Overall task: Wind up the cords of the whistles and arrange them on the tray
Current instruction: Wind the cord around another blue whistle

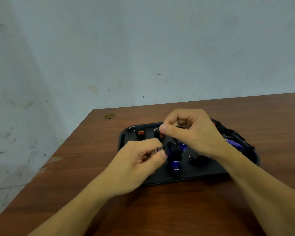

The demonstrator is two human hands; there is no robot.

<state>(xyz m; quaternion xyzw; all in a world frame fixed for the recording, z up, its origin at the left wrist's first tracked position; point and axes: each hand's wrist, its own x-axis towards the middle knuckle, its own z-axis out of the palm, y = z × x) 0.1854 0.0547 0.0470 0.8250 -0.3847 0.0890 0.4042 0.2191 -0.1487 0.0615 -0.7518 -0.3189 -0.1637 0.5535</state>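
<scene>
Nearest you, your left hand (140, 160) pinches a whistle (160, 149) whose purple end barely shows between thumb and fingers, holding it steady as the core for the winding. Black cord (173, 149) is bunched just right of that thumb, and it runs up to your right hand (189, 132), which is curled, pinching the free end so it stays taut. Below the bundle a blue whistle (175, 165) lies on the tray (186, 178), likely already wound. Under your right wrist sits a loose tangle (237, 142) of cords and blue whistles, probably waiting. Beyond your left hand, two red whistles (141, 133) rest at the tray's far edge. The bench (160, 210) carries the tray.
</scene>
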